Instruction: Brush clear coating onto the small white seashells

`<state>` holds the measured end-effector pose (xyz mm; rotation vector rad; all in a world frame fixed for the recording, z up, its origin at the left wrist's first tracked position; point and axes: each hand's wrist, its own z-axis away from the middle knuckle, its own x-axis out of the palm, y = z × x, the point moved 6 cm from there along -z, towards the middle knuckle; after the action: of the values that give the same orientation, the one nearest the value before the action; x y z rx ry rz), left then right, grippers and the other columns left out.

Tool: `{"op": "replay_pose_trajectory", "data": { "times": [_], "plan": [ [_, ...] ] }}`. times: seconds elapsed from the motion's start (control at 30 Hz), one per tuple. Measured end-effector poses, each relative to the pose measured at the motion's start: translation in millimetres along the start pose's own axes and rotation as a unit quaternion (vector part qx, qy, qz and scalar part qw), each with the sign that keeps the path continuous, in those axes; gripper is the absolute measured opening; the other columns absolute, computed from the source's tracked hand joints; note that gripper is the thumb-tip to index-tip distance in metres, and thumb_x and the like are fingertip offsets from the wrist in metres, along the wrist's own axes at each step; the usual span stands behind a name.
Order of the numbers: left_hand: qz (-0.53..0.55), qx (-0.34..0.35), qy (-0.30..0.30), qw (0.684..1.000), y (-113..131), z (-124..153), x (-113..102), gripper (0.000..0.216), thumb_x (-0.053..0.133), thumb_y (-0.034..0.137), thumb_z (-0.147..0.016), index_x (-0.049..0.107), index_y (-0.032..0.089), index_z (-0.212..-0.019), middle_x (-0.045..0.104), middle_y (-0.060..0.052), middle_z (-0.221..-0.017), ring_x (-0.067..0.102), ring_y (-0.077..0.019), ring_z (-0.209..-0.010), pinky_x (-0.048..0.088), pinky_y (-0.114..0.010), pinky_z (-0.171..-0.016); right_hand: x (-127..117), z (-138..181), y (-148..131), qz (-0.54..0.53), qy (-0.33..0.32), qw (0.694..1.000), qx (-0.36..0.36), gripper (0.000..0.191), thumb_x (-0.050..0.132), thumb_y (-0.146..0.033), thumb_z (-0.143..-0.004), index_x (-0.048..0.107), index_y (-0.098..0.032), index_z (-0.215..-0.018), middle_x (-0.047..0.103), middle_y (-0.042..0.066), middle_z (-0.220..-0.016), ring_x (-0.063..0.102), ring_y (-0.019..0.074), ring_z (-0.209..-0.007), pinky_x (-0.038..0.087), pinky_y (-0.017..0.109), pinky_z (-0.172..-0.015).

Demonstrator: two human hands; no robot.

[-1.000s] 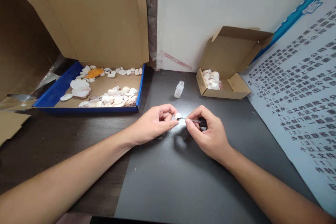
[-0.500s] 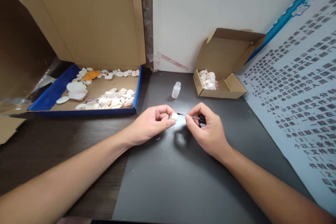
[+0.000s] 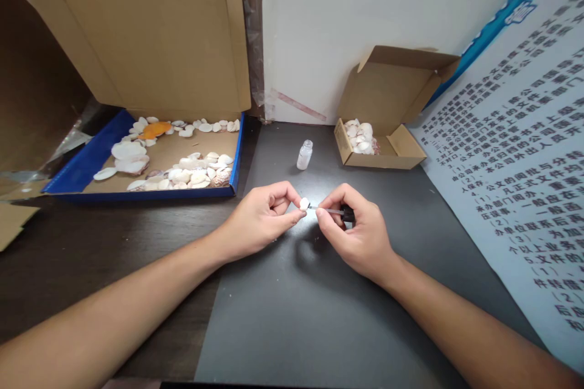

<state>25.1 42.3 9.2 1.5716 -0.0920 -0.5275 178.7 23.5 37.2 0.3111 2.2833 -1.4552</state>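
Between the thumb and fingers of my left hand (image 3: 269, 214) a small white seashell (image 3: 304, 203) is pinched by its edge. My right hand (image 3: 358, 228) grips a thin brush applicator (image 3: 331, 211) with a black cap (image 3: 348, 213); its dark tip points left and appears to touch the shell's right side. Both hands are held above the dark grey mat (image 3: 274, 322). An uncapped small glass bottle (image 3: 305, 155) with whitish contents stands upright just beyond my hands.
At the left, an open blue-edged cardboard box (image 3: 150, 194) holds many white shells and an orange shell (image 3: 156, 129). A smaller open cardboard box (image 3: 387, 160) with shells stands at the back right. A printed sheet (image 3: 515, 194) lines the right side, a white panel (image 3: 356, 6) the back.
The brush tip has come down from the shell's upper right to its right side. My right hand has shifted slightly left and down, and the shell is turned a little.
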Motion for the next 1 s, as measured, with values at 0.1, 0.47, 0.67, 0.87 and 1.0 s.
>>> {"op": "replay_pose_trajectory", "data": {
  "times": [0.1,0.47,0.67,0.87,1.0],
  "plan": [
    [0.001,0.001,-0.006,1.000,0,0,0,0.016,0.064,0.030,-0.084,0.058,0.016,-0.080,0.024,0.012,-0.053,0.021,-0.0064,-0.050,0.020,-0.020,-0.047,1,1,-2,-0.005,-0.005,1.000,-0.008,0.013,0.059,-0.018,-0.082,0.049,-0.021,-0.075,0.040,-0.009,-0.055,0.037,0.0071,-0.046,0.034,0.021,-0.045],
    [0.061,-0.022,-0.019,0.998,-3,-3,0,0.020,0.068,0.034,-0.083,0.057,0.017,-0.082,0.025,0.012,-0.052,0.021,-0.0060,-0.048,0.019,-0.019,-0.045,-1,-1,5,-0.001,0.009,1.000,0.006,0.012,0.060,-0.019,-0.083,0.051,-0.021,-0.075,0.041,-0.008,-0.056,0.038,0.0076,-0.047,0.034,0.021,-0.046],
    [0.078,-0.020,-0.037,0.996,-1,-1,1,0.021,0.067,0.035,-0.085,0.059,0.016,-0.088,0.025,0.012,-0.054,0.021,-0.0060,-0.049,0.021,-0.019,-0.047,-5,-5,14,0.005,0.026,0.999,0.035,0.012,0.060,-0.021,-0.083,0.051,-0.021,-0.075,0.042,-0.008,-0.057,0.040,0.0088,-0.049,0.035,0.022,-0.049],
    [0.079,-0.025,-0.030,0.996,-3,-2,-1,0.021,0.069,0.035,-0.084,0.059,0.017,-0.085,0.024,0.012,-0.053,0.021,-0.0058,-0.048,0.020,-0.019,-0.045,-4,-4,12,0.001,0.026,0.999,0.034,0.012,0.060,-0.020,-0.083,0.050,-0.022,-0.075,0.043,-0.007,-0.057,0.040,0.0089,-0.049,0.035,0.022,-0.049],
    [0.073,-0.020,-0.023,0.997,-3,-2,-1,0.021,0.069,0.034,-0.084,0.058,0.017,-0.082,0.025,0.012,-0.052,0.021,-0.0057,-0.048,0.020,-0.019,-0.045,-2,-1,7,-0.006,0.013,1.000,0.017,0.013,0.060,-0.021,-0.083,0.049,-0.022,-0.075,0.041,-0.008,-0.056,0.038,0.0082,-0.048,0.034,0.022,-0.047]
  ]
}}
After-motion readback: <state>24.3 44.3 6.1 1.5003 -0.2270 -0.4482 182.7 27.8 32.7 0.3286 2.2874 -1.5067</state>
